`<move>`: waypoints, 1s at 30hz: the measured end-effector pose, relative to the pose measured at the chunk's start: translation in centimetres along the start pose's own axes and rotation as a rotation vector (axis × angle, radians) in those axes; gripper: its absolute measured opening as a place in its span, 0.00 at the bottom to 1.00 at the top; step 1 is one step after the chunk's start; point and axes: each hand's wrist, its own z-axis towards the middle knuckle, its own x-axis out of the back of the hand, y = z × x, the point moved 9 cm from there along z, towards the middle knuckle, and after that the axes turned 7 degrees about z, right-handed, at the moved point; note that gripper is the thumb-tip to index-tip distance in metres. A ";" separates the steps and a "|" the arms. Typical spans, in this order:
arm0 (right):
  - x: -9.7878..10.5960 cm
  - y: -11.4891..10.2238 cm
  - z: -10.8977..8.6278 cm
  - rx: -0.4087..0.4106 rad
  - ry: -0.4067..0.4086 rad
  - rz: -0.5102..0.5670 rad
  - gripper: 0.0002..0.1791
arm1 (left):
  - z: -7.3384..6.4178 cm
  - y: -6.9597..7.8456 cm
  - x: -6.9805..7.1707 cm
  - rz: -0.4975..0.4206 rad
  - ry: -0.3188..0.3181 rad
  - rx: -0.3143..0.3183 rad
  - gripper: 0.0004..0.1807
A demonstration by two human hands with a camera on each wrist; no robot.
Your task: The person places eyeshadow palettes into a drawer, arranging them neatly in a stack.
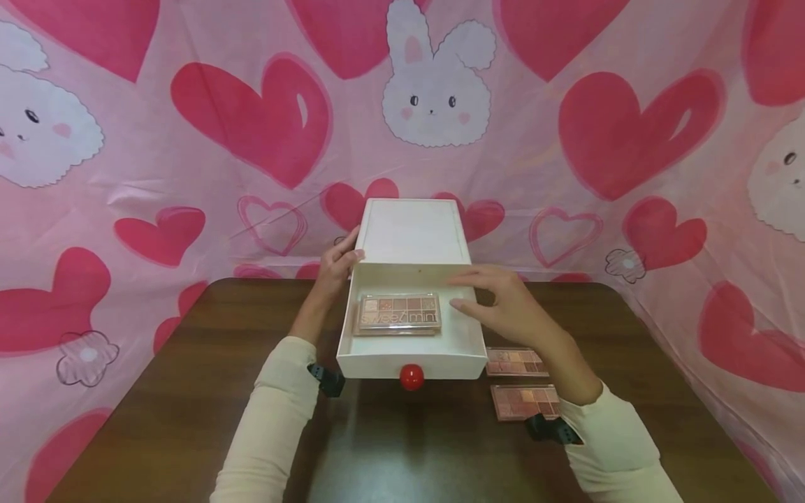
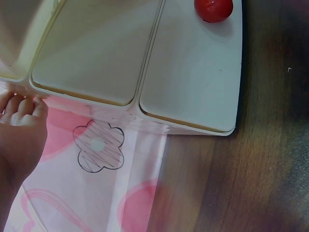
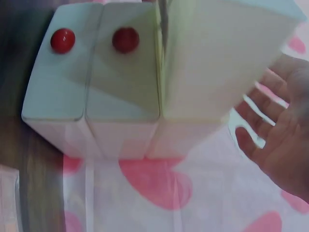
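A white drawer unit (image 1: 411, 230) stands on the table, its top drawer (image 1: 371, 367) pulled out and fitted with a round red knob (image 1: 411, 377). Inside the drawer, toward its left, lies an eyeshadow palette (image 1: 400, 318) with a clear lid and lettering. My left hand (image 1: 338, 264) rests against the unit's left side near its front edge; the left wrist view shows the fingers (image 2: 24, 107) at that side. Over the drawer's right part my right hand (image 1: 499, 297) hovers, thumb and fingers apart and holding nothing. The right wrist view shows this hand (image 3: 282, 128) beside the drawer.
Two more eyeshadow palettes, one farther back (image 1: 516, 362) and one nearer (image 1: 522, 403), lie on the brown wooden table (image 1: 402, 447) right of the unit. Lower closed drawers (image 3: 123, 82) with red knobs sit beneath the pulled-out one. A pink heart-patterned cloth (image 1: 352, 161) hangs behind.
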 end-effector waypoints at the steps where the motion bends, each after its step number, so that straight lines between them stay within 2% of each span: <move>1: 0.5 0.2 -0.4 0.001 0.017 0.015 0.20 | 0.0 0.0 0.0 -0.002 -0.001 0.000 0.36; 5: 2.2 0.9 -1.7 0.019 0.066 0.049 0.20 | 0.1 0.0 0.1 0.008 0.004 0.002 0.35; 11: 3.8 2.8 -3.3 -0.066 0.096 0.026 0.20 | 0.2 0.0 0.2 0.026 0.013 0.013 0.35; 17: 4.4 5.3 -5.2 -0.137 0.129 0.044 0.18 | 0.1 -0.1 0.3 0.022 0.013 0.009 0.35; 24: 4.9 8.6 -7.3 -0.180 0.161 0.042 0.17 | 0.0 -0.1 0.3 0.013 0.015 0.006 0.36; 30: 5.1 12.0 -8.7 -0.277 0.138 0.013 0.18 | 0.1 0.0 0.1 0.000 -0.001 0.003 0.36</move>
